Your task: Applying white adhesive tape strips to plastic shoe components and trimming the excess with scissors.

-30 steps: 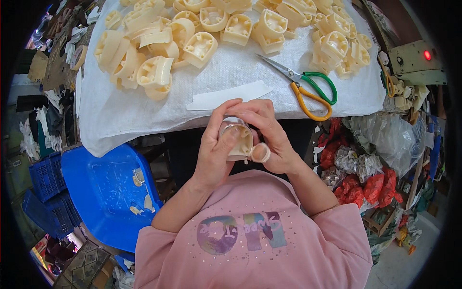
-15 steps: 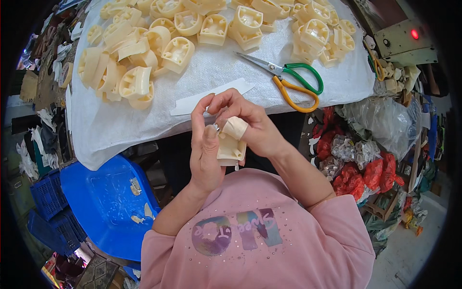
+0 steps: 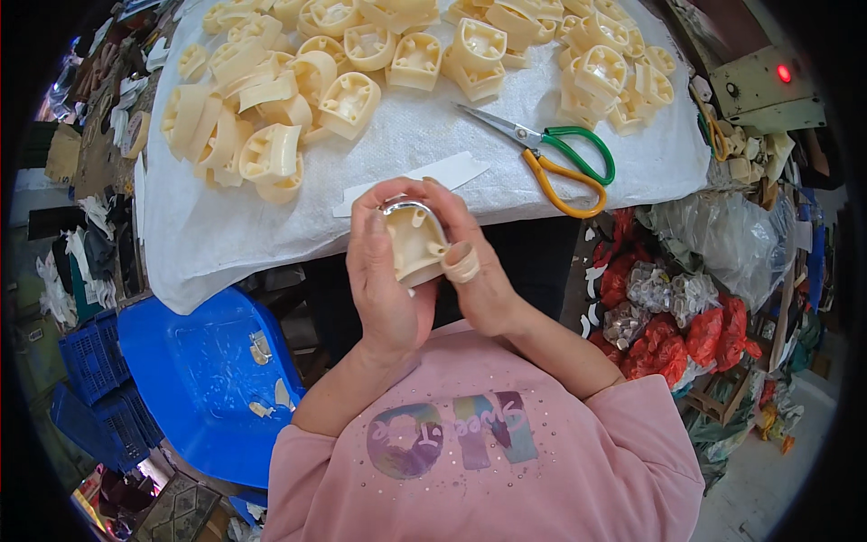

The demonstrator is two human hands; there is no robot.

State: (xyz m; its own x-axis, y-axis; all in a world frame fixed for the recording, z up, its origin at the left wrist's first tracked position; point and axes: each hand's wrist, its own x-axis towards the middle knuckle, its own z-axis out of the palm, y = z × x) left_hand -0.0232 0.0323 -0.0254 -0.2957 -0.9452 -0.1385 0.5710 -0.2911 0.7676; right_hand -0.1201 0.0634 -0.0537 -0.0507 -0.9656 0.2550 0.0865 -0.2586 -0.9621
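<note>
A cream, arch-shaped plastic part [image 3: 412, 246] with small round posts inside is held between my two hands, above my lap and just before the table edge. A shiny silver band [image 3: 415, 207] runs along its curved top. My left hand [image 3: 379, 294] is wrapped round the part's left side. From the right, my right hand [image 3: 488, 285] grips it, fingers curled over the top and the thumb at the lower right corner. That thumb wears a beige cover [image 3: 461, 262]. Beyond my fingers a flat white strip [image 3: 452, 172] lies on the table.
Many similar cream parts [image 3: 350, 106] are heaped across the far side of the white cloth [image 3: 203, 244]. Scissors [image 3: 575, 158] with green and orange handles lie near its front right edge. A blue plastic basin [image 3: 181, 361] with scraps stands at left. Red bags [image 3: 704, 334] are at right.
Both hands have shifted from pinching near the part's top to wrapping round its sides. The silver band along the curve shows now. The whole view has shifted slightly.
</note>
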